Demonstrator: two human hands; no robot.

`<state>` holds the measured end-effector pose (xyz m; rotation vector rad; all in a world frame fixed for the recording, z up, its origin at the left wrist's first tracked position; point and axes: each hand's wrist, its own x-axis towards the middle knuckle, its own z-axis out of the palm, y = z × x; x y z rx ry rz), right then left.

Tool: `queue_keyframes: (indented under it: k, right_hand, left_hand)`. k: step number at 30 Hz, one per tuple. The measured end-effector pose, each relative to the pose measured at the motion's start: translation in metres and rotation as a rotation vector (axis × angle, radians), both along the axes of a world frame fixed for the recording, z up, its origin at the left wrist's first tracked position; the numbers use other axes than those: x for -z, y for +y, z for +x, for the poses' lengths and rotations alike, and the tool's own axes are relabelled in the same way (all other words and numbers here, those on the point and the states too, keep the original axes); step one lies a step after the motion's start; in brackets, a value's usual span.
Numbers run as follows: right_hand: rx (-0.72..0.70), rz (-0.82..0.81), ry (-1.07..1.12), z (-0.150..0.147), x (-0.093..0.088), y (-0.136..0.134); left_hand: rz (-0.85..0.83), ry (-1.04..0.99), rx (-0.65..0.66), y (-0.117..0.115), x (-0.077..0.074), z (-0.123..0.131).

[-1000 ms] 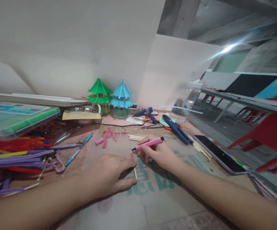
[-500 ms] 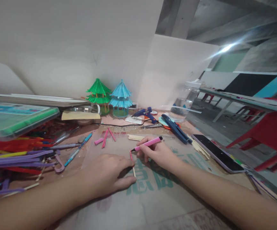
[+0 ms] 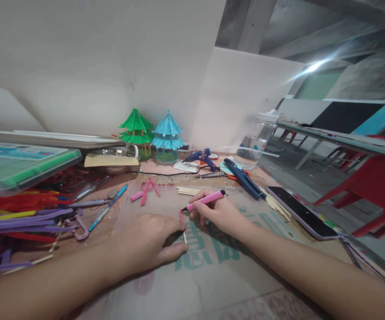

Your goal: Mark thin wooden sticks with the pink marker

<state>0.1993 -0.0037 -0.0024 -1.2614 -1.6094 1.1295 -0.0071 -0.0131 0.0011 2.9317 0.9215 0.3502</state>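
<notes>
A: State of the fingers?

B: Right hand (image 3: 215, 211): thumb and fingers closed on a pink marker (image 3: 208, 198), dark tip pointing left. Left hand (image 3: 152, 233): forefinger and thumb held a thin stick (image 3: 184, 237) on the work surface; the remaining fingers were partly hidden.

A: Appearance of the stick?

B: Two-toned. The far stretch was pink, the near stretch bare, pale wood. Evenness of the colour was too small to judge.

A: Position relative to the fingers?

B: Left forefinger tip over its middle, thumb tip at its near end, the pink end projecting beyond the forefinger. The marker tip stood at that far end; contact could not be confirmed.

A: Surroundings?

B: Clear sheet (image 3: 192, 289) beneath, with green lettering. Beyond the left hand, pink sticks (image 3: 146, 192) and a short pink cylinder (image 3: 136, 196). Just beyond the right fingers, pale sticks (image 3: 188, 191). Farther back, a green pagoda model (image 3: 135, 129), a blue pagoda model (image 3: 167, 133) and a glue gun (image 3: 200, 156). Phone (image 3: 300, 211) to the right.
</notes>
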Motion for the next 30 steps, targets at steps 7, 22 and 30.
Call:
queue_keyframes:
  k: [7,22,30]
  right_hand:
    - [0.006,0.011,0.013,-0.0002,0.0016,0.0003]
    - [-0.006,-0.012,0.013,0.0007,-0.0002,-0.0004]
    - [0.013,0.013,-0.010,-0.0002,0.0014,-0.0007]
  left_hand:
    - [-0.016,-0.017,0.002,0.0013,0.0009,0.0001]
    - [0.013,-0.022,0.027,0.0022,0.0011,-0.0001]
    - [0.033,0.009,0.058,0.0015,0.0012,0.0003]
